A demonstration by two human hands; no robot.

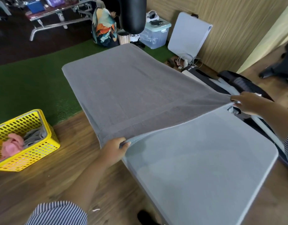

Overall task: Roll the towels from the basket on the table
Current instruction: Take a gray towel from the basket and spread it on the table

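grey towel (131, 88) long axis runs away over surface (205, 159) | left hand (114, 147), right hand (247, 103) each pinch a near corner, lifted

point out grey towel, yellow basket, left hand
grey towel (131, 88), head view, flat middle of the cloth.
yellow basket (42, 148), head view, right side wall.
left hand (114, 147), head view, back of the hand.
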